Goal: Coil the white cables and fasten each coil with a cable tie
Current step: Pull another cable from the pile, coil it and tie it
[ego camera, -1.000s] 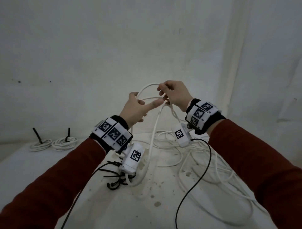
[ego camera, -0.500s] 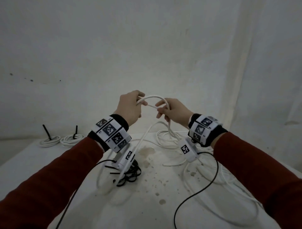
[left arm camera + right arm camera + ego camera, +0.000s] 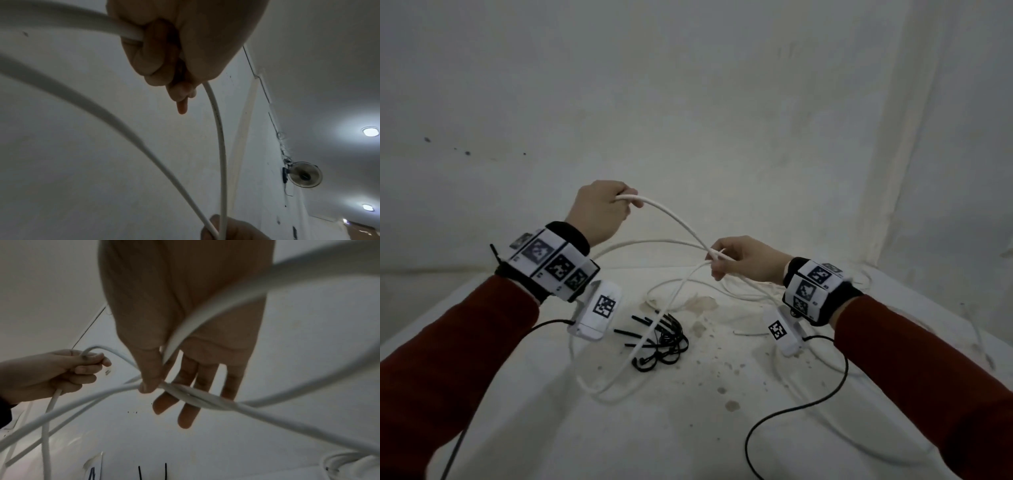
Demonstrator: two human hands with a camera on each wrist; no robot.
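Note:
A long white cable point(image 3: 674, 219) arcs between my two hands above the table. My left hand point(image 3: 626, 202), raised at the left, grips the cable in a fist point(image 3: 164, 48). Lower and to the right, my right hand point(image 3: 717, 263) pinches several crossing strands of the cable point(image 3: 185, 391) under its thumb point(image 3: 150, 378), with the other fingers fairly straight behind them. More of the cable lies in loose loops on the table point(image 3: 722, 291). A heap of black cable ties point(image 3: 664, 339) lies on the table below the hands.
The white table top point(image 3: 688, 428) is stained near its middle and ends at a white wall. Thin black wires point(image 3: 791, 411) trail from the wrist cameras across the table. A white coil point(image 3: 345, 464) lies at the right wrist view's lower right.
The hands, close together half a second ago, have drawn apart. The left hand has pulled the cable up and to the left, and the right hand has dropped lower with the strands.

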